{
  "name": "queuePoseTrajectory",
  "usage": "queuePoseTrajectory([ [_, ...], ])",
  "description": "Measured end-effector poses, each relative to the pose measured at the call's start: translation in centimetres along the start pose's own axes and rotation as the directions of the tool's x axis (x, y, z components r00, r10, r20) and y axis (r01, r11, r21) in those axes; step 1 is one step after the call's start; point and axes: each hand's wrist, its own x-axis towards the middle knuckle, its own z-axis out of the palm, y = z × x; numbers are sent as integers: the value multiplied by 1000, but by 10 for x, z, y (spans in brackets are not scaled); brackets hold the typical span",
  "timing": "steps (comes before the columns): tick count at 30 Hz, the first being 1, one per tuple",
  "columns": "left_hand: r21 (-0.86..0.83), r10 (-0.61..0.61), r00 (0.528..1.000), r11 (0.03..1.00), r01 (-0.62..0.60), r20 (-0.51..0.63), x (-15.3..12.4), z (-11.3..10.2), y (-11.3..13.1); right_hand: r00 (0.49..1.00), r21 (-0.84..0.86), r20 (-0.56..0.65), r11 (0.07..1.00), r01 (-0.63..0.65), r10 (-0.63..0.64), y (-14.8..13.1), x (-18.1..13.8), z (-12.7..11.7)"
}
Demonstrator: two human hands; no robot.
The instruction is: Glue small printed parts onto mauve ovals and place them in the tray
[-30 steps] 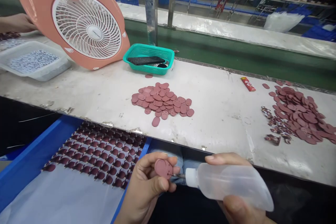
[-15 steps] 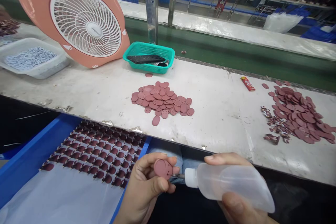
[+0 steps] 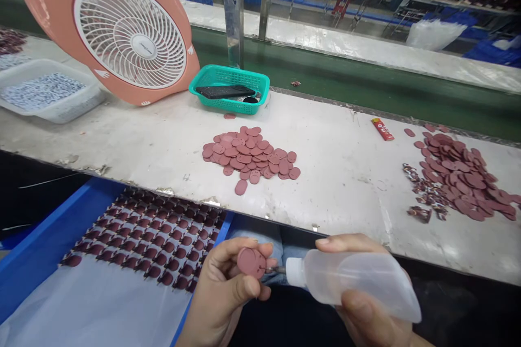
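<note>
My left hand [image 3: 222, 293] pinches a flat mauve oval piece with small holes [image 3: 251, 263] between thumb and fingers. My right hand [image 3: 366, 309] grips a translucent plastic squeeze bottle [image 3: 354, 282] lying on its side. The bottle's white cap and thin metal nozzle [image 3: 279, 270] point left and reach the lower right edge of the held piece. The piece's far side is hidden by my fingers. Beyond my hands, a loose pile of similar mauve pieces [image 3: 248, 158] lies on the bench.
A blue-framed tray [image 3: 52, 249] holds rows of mauve pieces on white sheeting at lower left. On the bench [image 3: 337, 190] stand a second pile, a red packet, a teal basket, a white tub and a pink fan. Conveyors and racks lie beyond.
The whole view has shifted slightly left and up. My hands still hold the piece and bottle together, with the nozzle at the same edge.
</note>
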Motion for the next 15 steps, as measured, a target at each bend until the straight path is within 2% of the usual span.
queuePoseTrajectory([
  [5, 21, -11, 1000, 1000, 11, 23, 0, -2, 1, 998, 37, -3, 998, 56, -56, 2, 3, -3],
  [9, 14, -13, 1000, 1000, 13, 11, -1, 0, 1, 994, -1, -13, 995, 104, -104, 5, 6, -6],
  [15, 15, -7, 1000, 1000, 7, -4, -1, 3, 1, 998, 0, -31, 999, 53, -53, 1, 6, 0],
])
